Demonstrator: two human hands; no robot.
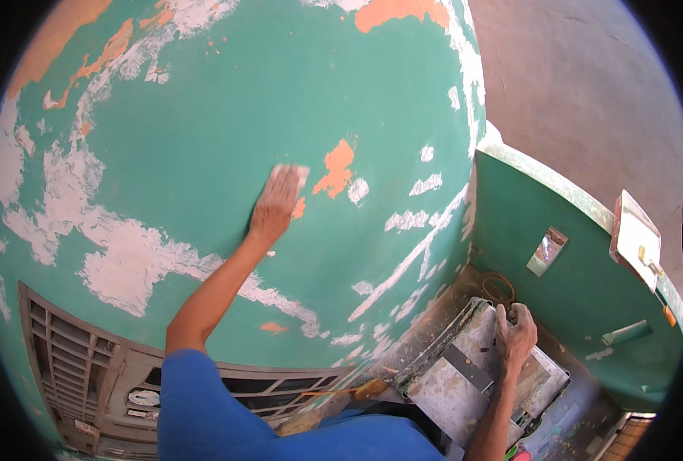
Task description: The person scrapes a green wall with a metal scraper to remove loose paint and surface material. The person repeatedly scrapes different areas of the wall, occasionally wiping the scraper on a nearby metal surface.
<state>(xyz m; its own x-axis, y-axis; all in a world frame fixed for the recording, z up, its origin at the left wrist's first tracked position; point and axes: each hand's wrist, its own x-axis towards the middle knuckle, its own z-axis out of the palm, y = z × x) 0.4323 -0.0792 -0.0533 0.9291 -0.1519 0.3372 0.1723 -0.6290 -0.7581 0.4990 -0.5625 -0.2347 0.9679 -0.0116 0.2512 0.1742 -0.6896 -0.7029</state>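
My left hand (pixel 277 201) is raised against the green painted wall (pixel 214 138), pressing a pale, flat sanding sheet or pad (pixel 301 173) to it; its exact kind is partly hidden by my fingers. Just right of it are orange bare patches (pixel 336 167) and a dab of white filler (pixel 358 190). More white filler (pixel 128 259) runs in rough bands across the wall. My right hand (pixel 516 334) hangs over a stained platform (pixel 451 386), fingers curled, with no object visible in it.
A low green wall (pixel 571 230) with rectangular openings stands to the right; a white, tray-like tool (pixel 638 236) rests on its top. A grey metal grille (pixel 70 340) lies at lower left. The platform stands above a stained floor (pixel 571 420). A coiled ring (pixel 498 286) lies in the corner.
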